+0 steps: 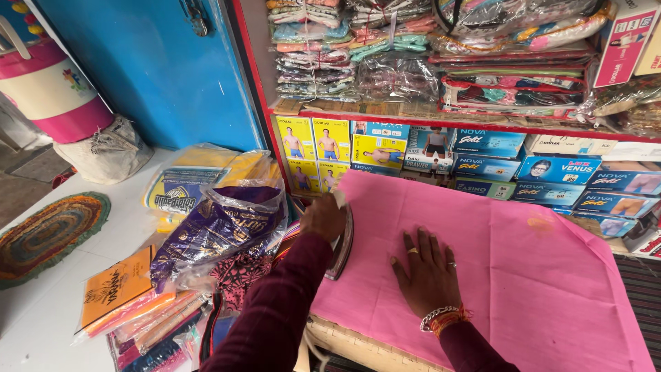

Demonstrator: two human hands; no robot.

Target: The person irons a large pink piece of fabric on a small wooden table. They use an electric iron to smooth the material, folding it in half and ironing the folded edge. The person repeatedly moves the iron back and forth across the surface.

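A pink cloth (509,262) lies spread flat over a board in front of me. My left hand (322,217) grips the handle of a dark flat iron (342,246) that rests on the cloth's left edge. My right hand (428,270) lies palm down on the cloth just right of the iron, fingers spread, with rings and a beaded bracelet at the wrist. Both my sleeves are dark maroon.
Plastic bags of fabric (220,227) and flat packets (117,286) pile up at my left. Shelves behind hold small garment boxes (482,162) and wrapped cloth stacks (413,55). A blue door (151,69), a round woven mat (48,234) and a pink-and-white container (51,86) are at left.
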